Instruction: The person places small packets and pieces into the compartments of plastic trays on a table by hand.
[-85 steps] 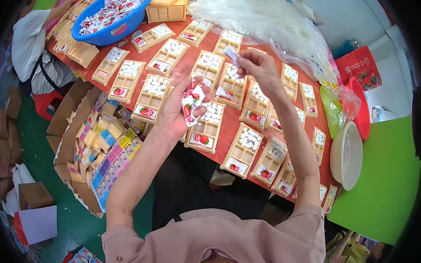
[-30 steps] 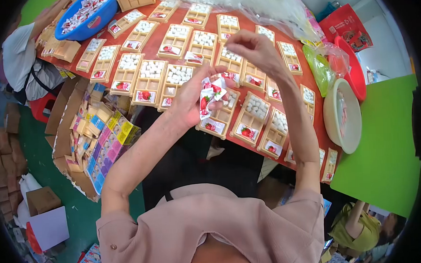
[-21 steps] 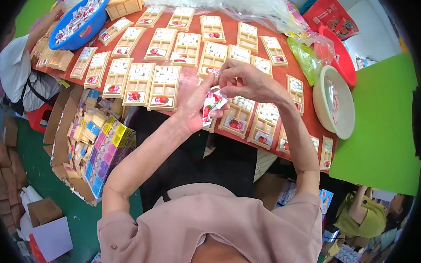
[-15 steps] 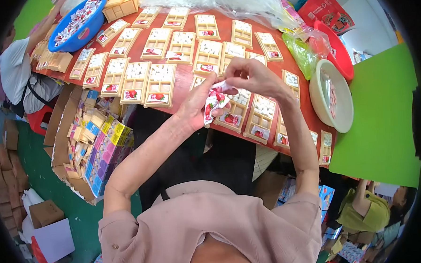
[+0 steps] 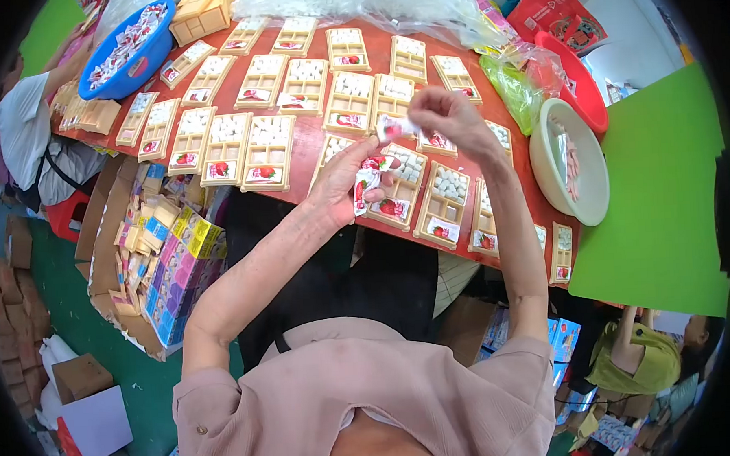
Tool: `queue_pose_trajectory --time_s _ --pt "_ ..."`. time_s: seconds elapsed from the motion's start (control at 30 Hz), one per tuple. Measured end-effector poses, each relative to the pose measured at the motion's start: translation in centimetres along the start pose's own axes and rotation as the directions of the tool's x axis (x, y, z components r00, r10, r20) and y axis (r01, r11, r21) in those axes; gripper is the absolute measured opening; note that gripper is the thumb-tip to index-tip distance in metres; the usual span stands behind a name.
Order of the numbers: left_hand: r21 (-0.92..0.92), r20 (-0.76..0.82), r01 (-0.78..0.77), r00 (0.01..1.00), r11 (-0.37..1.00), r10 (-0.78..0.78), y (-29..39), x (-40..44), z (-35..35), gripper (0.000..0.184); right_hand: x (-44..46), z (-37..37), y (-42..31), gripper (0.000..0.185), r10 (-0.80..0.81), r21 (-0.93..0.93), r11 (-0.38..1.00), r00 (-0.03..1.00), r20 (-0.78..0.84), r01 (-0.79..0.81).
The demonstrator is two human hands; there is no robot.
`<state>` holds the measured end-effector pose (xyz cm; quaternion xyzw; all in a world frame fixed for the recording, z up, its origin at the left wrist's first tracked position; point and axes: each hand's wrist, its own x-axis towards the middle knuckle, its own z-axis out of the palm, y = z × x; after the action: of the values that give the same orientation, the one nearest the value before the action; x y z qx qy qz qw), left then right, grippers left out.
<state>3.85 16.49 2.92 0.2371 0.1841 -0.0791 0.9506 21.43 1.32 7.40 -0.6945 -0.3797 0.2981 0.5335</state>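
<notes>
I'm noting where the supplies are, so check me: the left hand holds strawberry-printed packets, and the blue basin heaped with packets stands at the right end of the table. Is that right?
Not quite: the head view shows the blue basin heaped with packets at the left end of the table, not the right. The left hand does hold strawberry-printed packets.

Head-worn view, forward and down (fisheye)
</notes>
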Motion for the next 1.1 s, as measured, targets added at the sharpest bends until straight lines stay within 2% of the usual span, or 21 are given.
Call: queue_pose_trajectory --time_s 0.03,0.1,0.17,0.27,0.37,0.47,0.57,0.77,0.87,0.97,1.1 --pt "0.004 0.003 -0.002 1.0 1.0 0.002 0.0 0.0 -0.1 0.031 1.0 -1.1 0.9 0.007 -0.043 -0.033 0.999 0.997 -0.065 0.041" --pt "0.003 -0.01 -0.001 1.0 1.0 0.001 0.0 0.0 0.0 0.031 3.2 -3.7 2.8 0.011 -0.036 -0.096 0.995 0.972 -0.231 0.014" --pt "-0.006 -0.04 0.005 0.999 1.0 -0.005 0.1 -0.2 0.1 0.03 5.4 -5.2 4.6 0.012 -0.143 -0.175 0.981 0.93 -0.338 0.087" --pt "-0.02 -0.031 0.009 0.999 1.0 -0.01 0.5 -0.8 0.2 0.027 7.9 -6.4 6.2 0.015 -0.397 -0.474 0.856 0.849 -0.348 0.206" --pt "-0.034 -0.001 0.011 1.0 0.999 -0.011 0.8 -1.1 0.0 0.025 9.3 -7.2 7.2 0.021 -0.534 -0.759 0.599 0.834 -0.14 0.256" --pt "-0.065 0.009 0.028 1.0 0.998 -0.028 1.1 -1.3 0.2 0.025 9.6 -7.2 7.6 0.028 -0.576 -0.89 0.248 0.797 0.182 0.383" --pt "-0.089 0.038 0.028 0.999 0.996 -0.025 1.3 -1.3 0.0 0.026 9.3 -6.3 7.8 0.03 -0.557 -0.909 0.211 0.808 0.192 0.36" --pt "-0.099 0.071 0.023 0.997 0.995 -0.016 1.5 -0.6 -0.5 0.03 9.9 -6.4 8.3 0.027 -0.51 -0.92 0.191 0.835 0.204 0.341" --pt "-0.187 0.095 0.066 0.994 0.98 -0.048 1.5 -0.2 -0.9 0.036 9.9 -6.3 8.1 0.02 -0.478 -0.918 0.272 0.869 0.13 0.287" --pt "-0.247 0.079 0.046 0.996 0.968 -0.027 1.7 0.1 -0.9 0.032 7.7 -3.1 4.0 0.015 -0.375 -0.63 0.744 0.919 -0.12 0.222" --pt "-0.229 0.164 0.07 0.986 0.971 -0.032 1.9 0.9 -1.7 0.033 2.1 1.2 -2.0 0.019 -0.383 -0.342 0.85 0.916 0.119 0.4"
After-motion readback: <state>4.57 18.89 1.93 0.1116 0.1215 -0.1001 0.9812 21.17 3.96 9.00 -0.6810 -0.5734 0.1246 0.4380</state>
